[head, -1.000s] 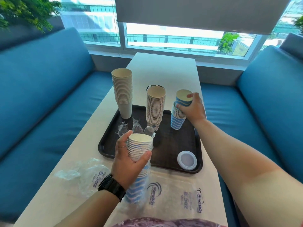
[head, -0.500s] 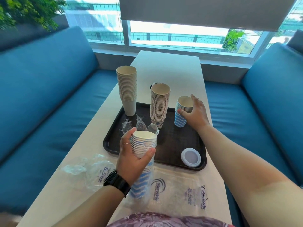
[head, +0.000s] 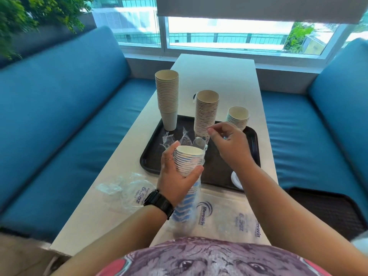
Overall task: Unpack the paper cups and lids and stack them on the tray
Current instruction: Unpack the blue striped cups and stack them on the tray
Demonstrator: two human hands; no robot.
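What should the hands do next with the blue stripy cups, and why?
Probably the right hand should pinch a few cups off the top of the sleeve of blue-striped cups that the left hand grips. It holds nothing, and the short striped stack on the tray has room.

Blue-striped cups (head: 186, 172), black tray (head: 253, 140)

Blue bench seats (head: 59, 120) flank white table (head: 225, 76) left and right. Window (head: 225, 34) at far end. Green plant (head: 29, 14) far left.
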